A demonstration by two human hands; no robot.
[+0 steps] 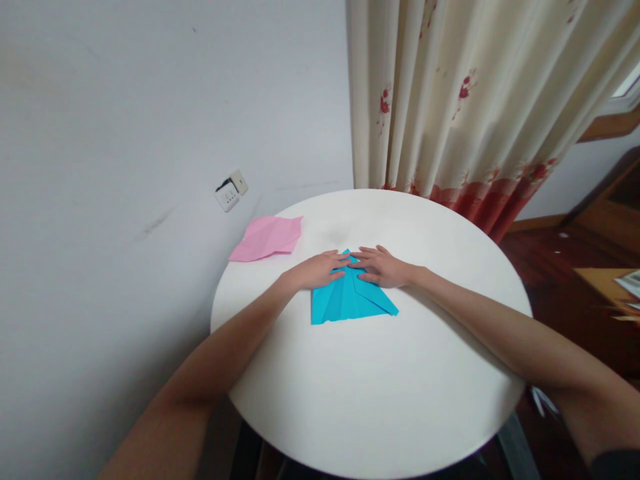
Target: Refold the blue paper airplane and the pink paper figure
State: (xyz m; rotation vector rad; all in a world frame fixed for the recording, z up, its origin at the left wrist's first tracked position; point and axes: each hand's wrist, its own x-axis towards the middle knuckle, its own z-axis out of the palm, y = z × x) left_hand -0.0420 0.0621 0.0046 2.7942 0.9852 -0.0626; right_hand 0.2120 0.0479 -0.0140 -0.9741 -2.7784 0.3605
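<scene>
The near edge of the round white bench point(370, 427) lies bare, with both forearms reaching across it. Past mid-bench sits a folded blue paper point(345, 300), its point aimed away. The left hand point(317, 270) and right hand point(383, 267) lie flat and spread on its far tip, fingers meeting, apparently pressing a crease down. Farther left, a pink paper point(267, 238) rests by the wall, near a socket point(231, 191); a curtain point(465, 100) hangs beyond.
</scene>
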